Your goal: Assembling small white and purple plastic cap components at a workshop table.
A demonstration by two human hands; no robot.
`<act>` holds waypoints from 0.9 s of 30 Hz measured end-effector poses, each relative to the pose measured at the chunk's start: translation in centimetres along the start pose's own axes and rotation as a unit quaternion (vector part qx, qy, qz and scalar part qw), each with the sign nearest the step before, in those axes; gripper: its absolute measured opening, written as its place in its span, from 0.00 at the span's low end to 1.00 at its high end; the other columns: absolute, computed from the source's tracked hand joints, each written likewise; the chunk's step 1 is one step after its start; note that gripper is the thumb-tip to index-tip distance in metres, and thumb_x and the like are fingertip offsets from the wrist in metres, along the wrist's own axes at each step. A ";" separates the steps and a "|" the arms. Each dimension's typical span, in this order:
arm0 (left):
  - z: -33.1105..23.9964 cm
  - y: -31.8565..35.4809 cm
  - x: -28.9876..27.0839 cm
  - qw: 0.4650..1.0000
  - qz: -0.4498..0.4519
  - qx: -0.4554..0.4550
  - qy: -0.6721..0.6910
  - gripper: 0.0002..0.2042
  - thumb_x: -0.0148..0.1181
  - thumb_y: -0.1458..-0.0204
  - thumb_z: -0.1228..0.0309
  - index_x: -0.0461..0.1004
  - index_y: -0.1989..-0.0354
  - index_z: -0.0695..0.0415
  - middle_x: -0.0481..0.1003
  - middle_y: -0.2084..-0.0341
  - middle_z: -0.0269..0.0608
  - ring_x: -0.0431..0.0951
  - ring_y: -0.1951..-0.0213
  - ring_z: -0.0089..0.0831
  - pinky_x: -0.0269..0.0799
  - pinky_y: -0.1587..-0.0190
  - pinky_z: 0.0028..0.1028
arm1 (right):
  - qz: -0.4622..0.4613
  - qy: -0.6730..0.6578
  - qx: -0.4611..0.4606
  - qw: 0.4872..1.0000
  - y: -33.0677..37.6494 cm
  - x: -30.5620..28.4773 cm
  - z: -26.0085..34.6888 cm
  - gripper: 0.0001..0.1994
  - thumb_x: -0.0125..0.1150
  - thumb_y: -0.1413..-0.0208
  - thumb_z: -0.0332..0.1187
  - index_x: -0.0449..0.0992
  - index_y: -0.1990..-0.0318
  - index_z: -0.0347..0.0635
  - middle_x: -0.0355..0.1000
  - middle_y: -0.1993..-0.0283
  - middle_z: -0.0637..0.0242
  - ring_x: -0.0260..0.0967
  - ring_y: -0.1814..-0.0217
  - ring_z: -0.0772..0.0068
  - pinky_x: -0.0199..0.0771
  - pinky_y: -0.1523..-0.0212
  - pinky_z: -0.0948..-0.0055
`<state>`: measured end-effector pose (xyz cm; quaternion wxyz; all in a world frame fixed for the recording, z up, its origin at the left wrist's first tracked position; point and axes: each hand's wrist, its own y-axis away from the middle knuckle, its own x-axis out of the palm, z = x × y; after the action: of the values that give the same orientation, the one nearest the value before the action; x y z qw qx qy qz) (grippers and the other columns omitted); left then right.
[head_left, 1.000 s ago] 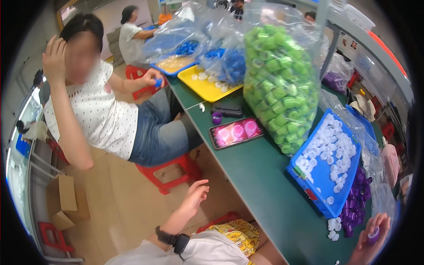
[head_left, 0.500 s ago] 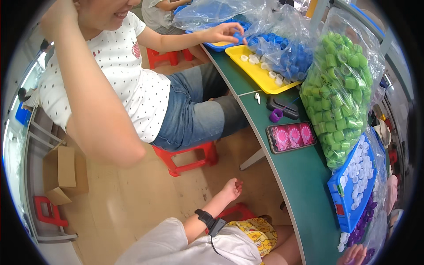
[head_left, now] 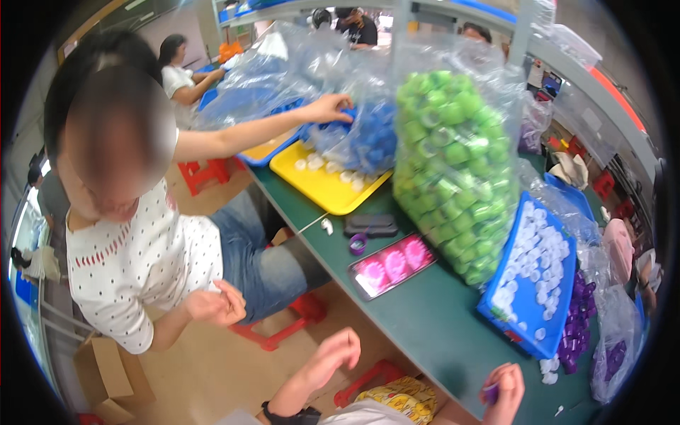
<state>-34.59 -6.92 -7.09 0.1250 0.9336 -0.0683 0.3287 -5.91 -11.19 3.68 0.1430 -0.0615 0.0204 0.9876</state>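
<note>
My left hand (head_left: pixel 334 356) is raised near the table's edge, fingers curled inward; whether anything is inside them is hidden. A black strap (head_left: pixel 290 415) circles that wrist. My right hand (head_left: pixel 504 392) is closed round a small purple cap (head_left: pixel 491 392) over the near end of the table. Beyond it, a blue tray (head_left: pixel 489 306) bears many white caps (head_left: pixel 542 265). Loose purple caps (head_left: pixel 577 326) lie along the tray's right side. A phone (head_left: pixel 393 265) with a pink display lies on the green table, a purple ring-shaped cap (head_left: pixel 358 244) beside it.
A tall clear bag of green caps (head_left: pixel 453 170) stands mid-table. Behind it are a yellow tray (head_left: pixel 340 204) with white caps, a bag of blue caps (head_left: pixel 372 134), a dark case (head_left: pixel 371 225) and a white earbud (head_left: pixel 326 226). At left sits a co-worker, one hand (head_left: pixel 329 108) at the blue caps.
My view has swung up and rightward. My right hand has come further into view, showing the purple cap. My left hand has risen toward the table. The co-worker's raised arm has come down.
</note>
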 end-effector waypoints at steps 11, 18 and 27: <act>4.7 -2.2 18.3 0.914 0.344 -0.185 -0.109 0.20 0.41 0.39 0.62 0.54 0.45 0.63 0.65 0.56 0.42 0.67 0.57 0.27 0.63 0.52 0.30 | -0.082 0.247 -0.241 0.935 0.4 -3.2 -2.4 0.28 0.45 0.47 0.61 0.63 0.65 0.40 0.58 0.67 0.59 0.54 0.66 0.64 0.55 0.65 0.67; 11.2 -1.7 23.2 0.931 0.297 -0.211 -0.017 0.16 0.37 0.38 0.66 0.57 0.45 0.60 0.62 0.53 0.38 0.63 0.49 0.23 0.59 0.46 0.26 | -0.059 0.226 -0.304 0.924 2.0 -10.6 -1.4 0.12 0.56 0.47 0.34 0.69 0.59 0.35 0.63 0.59 0.60 0.62 0.59 0.67 0.64 0.58 0.71; 14.7 -0.3 26.5 0.907 0.378 -0.159 -0.091 0.19 0.40 0.39 0.60 0.59 0.46 0.61 0.61 0.53 0.37 0.63 0.51 0.23 0.60 0.47 0.26 | -0.103 0.245 -0.297 0.917 4.9 -15.4 -3.9 0.19 0.65 0.56 0.27 0.69 0.55 0.37 0.63 0.59 0.57 0.64 0.59 0.63 0.69 0.61 0.71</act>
<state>-5.24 -11.91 -1.50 0.1313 0.8314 -0.4787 0.2499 7.75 -20.44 1.88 0.2096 -0.3428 -0.2456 0.8822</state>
